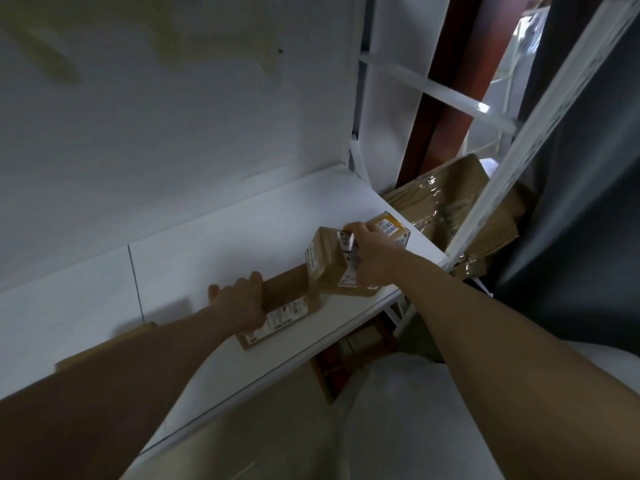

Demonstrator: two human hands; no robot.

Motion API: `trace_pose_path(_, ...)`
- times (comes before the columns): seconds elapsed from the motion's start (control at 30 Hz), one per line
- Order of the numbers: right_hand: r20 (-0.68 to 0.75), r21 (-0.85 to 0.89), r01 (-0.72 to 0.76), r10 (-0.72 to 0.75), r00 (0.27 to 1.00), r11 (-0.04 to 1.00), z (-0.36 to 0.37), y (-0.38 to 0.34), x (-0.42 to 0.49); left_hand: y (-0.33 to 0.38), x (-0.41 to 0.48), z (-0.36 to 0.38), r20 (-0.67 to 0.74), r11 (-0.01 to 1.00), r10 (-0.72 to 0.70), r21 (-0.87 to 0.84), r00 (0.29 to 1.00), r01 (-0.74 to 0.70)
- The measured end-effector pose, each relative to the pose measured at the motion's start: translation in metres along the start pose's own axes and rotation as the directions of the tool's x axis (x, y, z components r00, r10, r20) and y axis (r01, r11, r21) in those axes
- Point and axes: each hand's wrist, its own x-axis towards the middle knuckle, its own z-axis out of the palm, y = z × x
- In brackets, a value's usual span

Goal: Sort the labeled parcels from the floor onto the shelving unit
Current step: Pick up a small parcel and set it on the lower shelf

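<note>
A white shelf board [214, 237] of the shelving unit runs across the view. A flat brown parcel [287, 296] with a white label lies near its front edge, and my left hand [239, 303] grips its left end. Just to the right stands a smaller brown parcel [329, 261] with labels, tilted, and my right hand [370, 258] holds its right side with fingers curled over the top. Behind my right hand a yellow-labelled small parcel [389, 228] sits at the shelf's right end.
A white slotted upright [540, 133] of the unit slants at the right. Behind it lie taped brown cardboard parcels [446, 192]. Another brown box [114, 344] sits at the left by my forearm. Below the shelf a lower level holds dim boxes [349, 355].
</note>
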Motion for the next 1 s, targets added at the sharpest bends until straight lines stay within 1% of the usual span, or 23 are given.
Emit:
trace_pose_path(0.1,0.025,-0.114,0.045,-0.043,0.999,0.992,0.007,-0.008,0.006,-0.022,-0.011,-0.005,0.020,1.000,0.002,0.016,1.000,-0.002)
trace_pose_path(0.23,0.043,-0.265,0.125,-0.118,0.992,0.956,0.023,-0.020,0.017,-0.036,-0.023,-0.004,0.073,0.999,-0.028,0.022,0.997,0.027)
trace_pose_path(0.3,0.060,-0.322,0.147,-0.134,0.989,0.935,0.033,-0.023,0.024,-0.036,-0.025,-0.001,0.065,0.999,-0.028,0.042,0.998,0.025)
trace_pose_path(0.33,0.067,-0.345,0.155,-0.141,0.988,0.926,0.038,-0.024,0.027,-0.034,-0.025,0.001,0.051,0.999,-0.008,0.050,0.999,0.006)
trace_pose_path(0.4,0.066,-0.378,0.162,-0.148,0.987,0.912,0.048,-0.025,0.031,-0.024,-0.024,0.005,0.009,0.996,0.080,0.032,0.997,-0.081)
trace_pose_path(0.5,0.056,-0.394,0.161,-0.151,0.987,0.905,0.061,-0.020,0.035,-0.004,-0.022,0.011,-0.072,0.979,0.202,-0.012,0.977,-0.203)
trace_pose_path(0.57,0.077,-0.375,0.165,-0.146,0.986,0.912,0.068,-0.015,0.034,0.006,-0.020,0.015,-0.104,0.975,0.221,-0.012,0.970,-0.224)
trace_pose_path(0.67,0.092,-0.347,0.153,-0.129,0.987,0.925,0.077,-0.010,0.032,0.016,-0.019,0.018,-0.125,0.980,0.195,-0.020,0.973,-0.199)
trace_pose_path(0.8,0.120,-0.355,0.142,-0.106,0.987,0.924,0.074,-0.012,0.023,0.017,-0.025,0.011,-0.102,0.987,0.144,-0.054,0.984,-0.150)
trace_pose_path(0.9,0.144,-0.351,0.155,-0.111,0.983,0.923,0.059,-0.026,0.011,0.013,-0.040,-0.007,-0.081,0.989,0.110,-0.088,0.991,-0.117)
trace_pose_path(1.0,0.160,-0.359,0.165,-0.114,0.981,0.919,0.037,-0.054,-0.005,0.003,-0.063,-0.036,-0.073,0.990,0.075,-0.117,0.994,-0.084)
